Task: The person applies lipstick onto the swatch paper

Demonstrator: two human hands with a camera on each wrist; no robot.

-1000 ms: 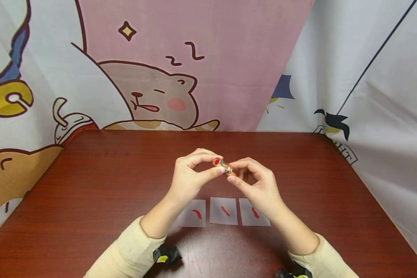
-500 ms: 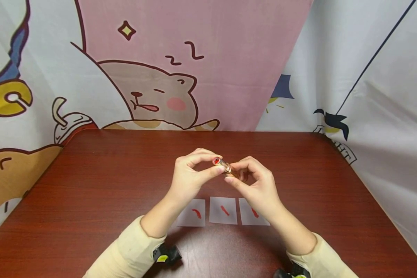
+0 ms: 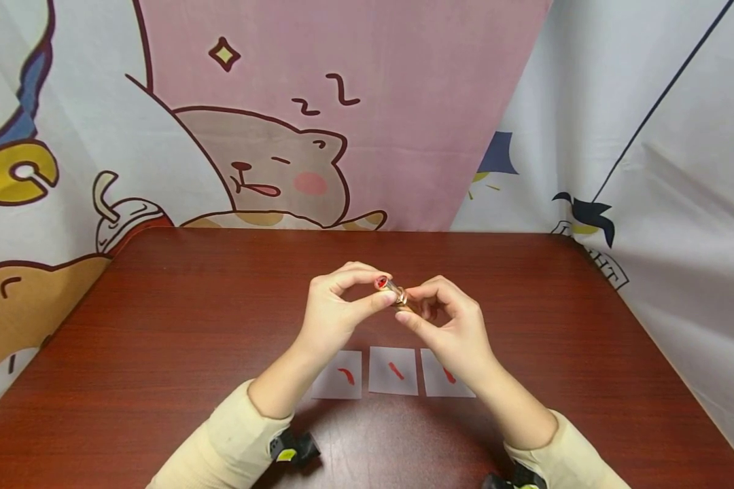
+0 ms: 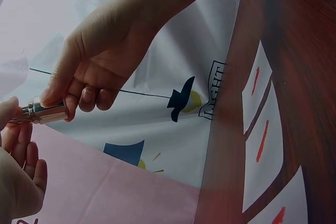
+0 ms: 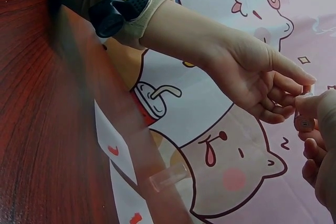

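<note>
A gold lipstick [image 3: 394, 291] is held tilted above the table between both hands, its red end facing up and left. My left hand [image 3: 333, 309] pinches the upper part of the tube between thumb and index finger. With thumb and fingers, my right hand [image 3: 461, 326] grips the lower part. The left wrist view shows the shiny base of the lipstick [image 4: 51, 114] under the right thumb. Below the hands lie three white paper squares, the left one [image 3: 327, 387], the middle one [image 3: 379, 384] and the right one [image 3: 433, 365], each with a red stroke; the right forearm partly covers the last.
The dark red wooden table [image 3: 189, 305] reaches back to a cartoon-printed curtain [image 3: 416, 136]. A clear, tube-shaped piece [image 5: 169, 177] lies past the papers in the right wrist view. A black wrist device [image 3: 295, 448] sits at the left sleeve.
My right thumb and fingers have shifted slightly left along the lipstick's base, and more of its gold ring shows. My left hand and the papers have stayed in place.
</note>
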